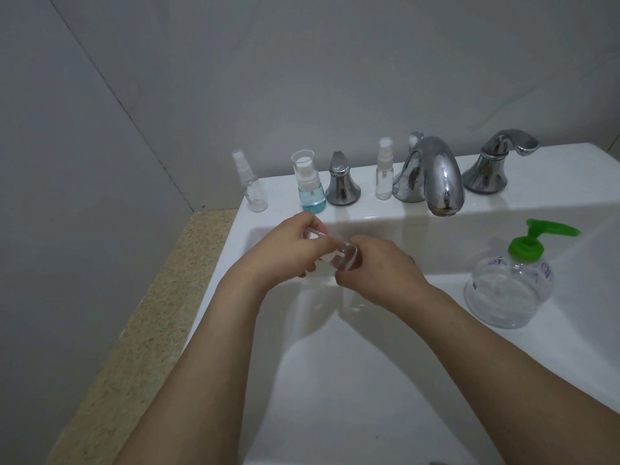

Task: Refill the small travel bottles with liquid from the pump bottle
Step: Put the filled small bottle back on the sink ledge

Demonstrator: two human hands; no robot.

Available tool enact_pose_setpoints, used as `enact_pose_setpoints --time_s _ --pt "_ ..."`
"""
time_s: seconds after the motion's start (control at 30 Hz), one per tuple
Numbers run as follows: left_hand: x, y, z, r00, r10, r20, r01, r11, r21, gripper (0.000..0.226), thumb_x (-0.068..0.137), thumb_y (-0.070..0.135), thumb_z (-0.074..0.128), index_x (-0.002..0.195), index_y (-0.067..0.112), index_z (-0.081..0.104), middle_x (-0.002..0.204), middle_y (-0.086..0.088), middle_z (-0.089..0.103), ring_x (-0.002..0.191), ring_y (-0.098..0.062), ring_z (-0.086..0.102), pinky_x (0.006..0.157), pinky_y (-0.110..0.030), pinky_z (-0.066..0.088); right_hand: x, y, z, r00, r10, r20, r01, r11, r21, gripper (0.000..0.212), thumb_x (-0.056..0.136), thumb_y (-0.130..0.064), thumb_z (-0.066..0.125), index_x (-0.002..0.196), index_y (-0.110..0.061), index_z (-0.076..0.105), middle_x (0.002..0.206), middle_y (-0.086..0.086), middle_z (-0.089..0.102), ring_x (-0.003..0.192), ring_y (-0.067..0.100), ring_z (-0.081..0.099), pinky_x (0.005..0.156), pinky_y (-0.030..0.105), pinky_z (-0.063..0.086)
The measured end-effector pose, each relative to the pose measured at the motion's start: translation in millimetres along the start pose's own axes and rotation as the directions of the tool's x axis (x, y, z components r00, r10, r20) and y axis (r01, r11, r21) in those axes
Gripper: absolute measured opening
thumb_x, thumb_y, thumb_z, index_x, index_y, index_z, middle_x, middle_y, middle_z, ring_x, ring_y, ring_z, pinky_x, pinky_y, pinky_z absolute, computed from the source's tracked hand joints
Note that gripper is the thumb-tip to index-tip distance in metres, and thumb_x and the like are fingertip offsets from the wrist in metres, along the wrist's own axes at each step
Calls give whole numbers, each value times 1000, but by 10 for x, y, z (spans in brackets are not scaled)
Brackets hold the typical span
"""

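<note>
Left hand [288, 245] pinches the white spray cap; right hand [375, 273] curls round the small clear plastic travel bottle [347, 258], held over the white sink basin [335, 364]. Likely unscrewing the cap. Best done by keeping the bottle body fixed, twisting only the cap, staying over the basin for drips. Bottle's long axis lies near horizontal, neck pointing left. Clear pump bottle with green pump [510, 283] stands on the rim, well apart.

one head-worn view looks forward and down, close over the sink [335, 380].
</note>
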State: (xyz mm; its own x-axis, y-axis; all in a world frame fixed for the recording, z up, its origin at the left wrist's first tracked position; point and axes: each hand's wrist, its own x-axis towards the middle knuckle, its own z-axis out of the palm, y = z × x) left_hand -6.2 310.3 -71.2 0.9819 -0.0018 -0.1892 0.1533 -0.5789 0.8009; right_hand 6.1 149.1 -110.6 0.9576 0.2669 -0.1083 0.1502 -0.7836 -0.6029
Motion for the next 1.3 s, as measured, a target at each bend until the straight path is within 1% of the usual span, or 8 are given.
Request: enact_pose_setpoints --time_s 0.17,0.33,0.53,0.7,0.87,1.0,1.2,1.3 --pt "14 -17 -10 998 52 47 -53 999 12 19 84 10 77 97 17 65 82 5 63 66 -11 57 64 -29 48 1 13 13 1000 -10 -10 10 999 -37 24 76 -40 66 92 -30 50 96 -10 61 96 19 59 88 39 47" --pt "23 -37 -17 1000 -26 -8 26 1000 -1 30 83 40 77 95 16 63 79 -1 70 62 -17 61 64 -33 49 16 13 24 999 -22 -37 21 999 -26 24 76 -38 65 90 -29 48 92 -12 62 95 18 58 85 38 46" --pt "22 -26 -12 998 43 35 -43 999 -20 34 68 35 78 93 16 65 74 2 67 65 -16 57 64 -34 49 9 25 12 999 -25 -31 24 999 -39 25 76 -38 67 91 -29 50 96 -10 63 95 18 59 88 38 46" --pt "39 -51 -8 1000 -15 20 15 1000 7 25 85 28 80 97 12 66 78 -3 72 62 -16 61 56 -29 47 12 13 10 999 -34 -32 33 999 -41 25 76 -39 67 93 -29 50 96 -10 63 95 16 58 89 38 46" --pt "32 -81 -40 998 46 40 -47 999 22 35 64 34 85 91 17 69 79 -2 71 69 -16 61 69 -38 50 7 17 -10 998 -62 -5 61 997 -42 23 73 -35 69 69 -30 47 78 -10 58 81 16 57 77 34 49" --pt "-6 -91 -69 992 94 85 -97 995 29 31 60 32 83 86 25 67 93 -10 72 78 -17 62 76 -43 54 -5 25 -21 997 -77 31 76 997 25 20 70 -37 71 69 -29 52 76 -7 63 72 15 62 66 31 53" --pt "19 -73 -65 996 -56 62 58 997 -43 20 90 22 77 91 9 61 77 -10 69 57 -16 59 56 -29 47 -17 -6 -28 994 -104 -12 103 993 -56 18 74 -39 67 74 -30 51 81 -10 63 81 14 60 76 33 49" --pt "34 -88 -43 998 -21 57 23 999 -40 23 88 21 78 95 4 65 74 -9 70 58 -14 60 55 -26 46 -1 3 -13 995 -96 -37 92 991 -94 19 74 -39 66 81 -31 50 87 -10 63 87 17 59 80 35 47"
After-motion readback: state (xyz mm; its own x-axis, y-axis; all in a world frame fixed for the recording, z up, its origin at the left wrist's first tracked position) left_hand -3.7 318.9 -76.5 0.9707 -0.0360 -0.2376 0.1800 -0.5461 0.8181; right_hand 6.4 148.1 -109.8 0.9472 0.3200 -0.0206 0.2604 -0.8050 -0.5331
